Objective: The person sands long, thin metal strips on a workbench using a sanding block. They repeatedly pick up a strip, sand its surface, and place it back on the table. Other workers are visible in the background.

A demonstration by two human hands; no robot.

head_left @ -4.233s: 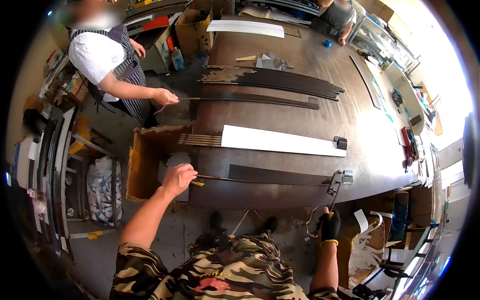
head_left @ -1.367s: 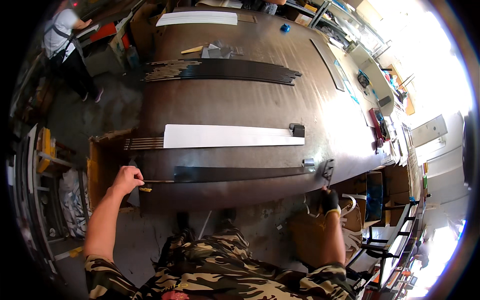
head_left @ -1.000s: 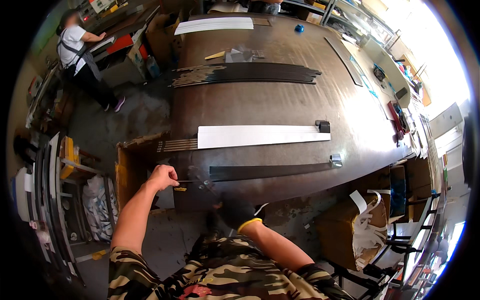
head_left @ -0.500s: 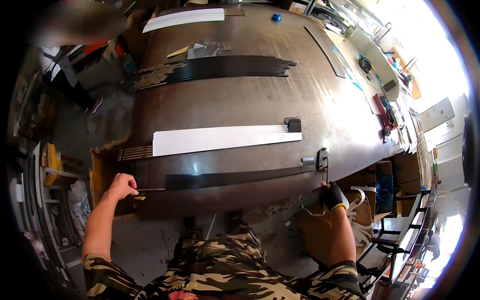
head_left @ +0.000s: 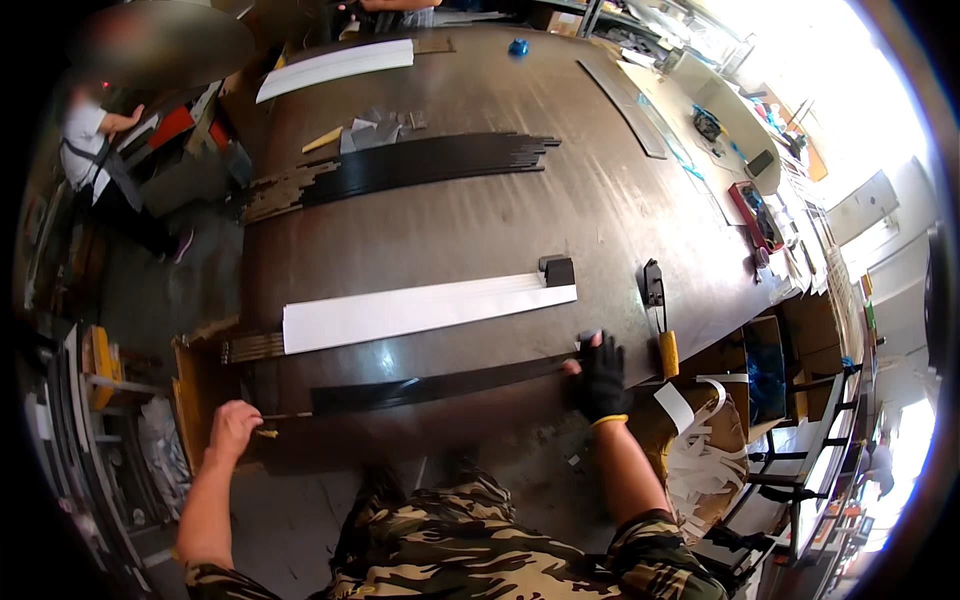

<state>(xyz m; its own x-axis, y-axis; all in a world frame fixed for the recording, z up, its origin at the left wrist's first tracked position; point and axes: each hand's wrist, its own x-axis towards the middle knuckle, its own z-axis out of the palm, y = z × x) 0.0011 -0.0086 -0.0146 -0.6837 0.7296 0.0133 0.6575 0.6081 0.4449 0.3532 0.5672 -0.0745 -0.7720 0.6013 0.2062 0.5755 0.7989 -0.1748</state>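
Note:
A long black strip lies along the near side of the metal-topped table, with a thin rod sticking out of its left end. My bare left hand pinches that rod near the table's left corner. Over the strip's right end is my right hand, in a black glove with bare fingertips; its fingers are spread, and it hides that end. Just right of it, a black hand tool with a yellow grip rests at the table's edge, out of my hand.
Beyond the strip lie white strips with a black block on their right end, then a bundle of black strips. A carton of white scraps stands at the right edge. A person stands far left.
My right hand has let go of the tool and moved left onto the strip's end. The tool's yellow grip now shows. My left hand keeps its pinch. The view has shifted.

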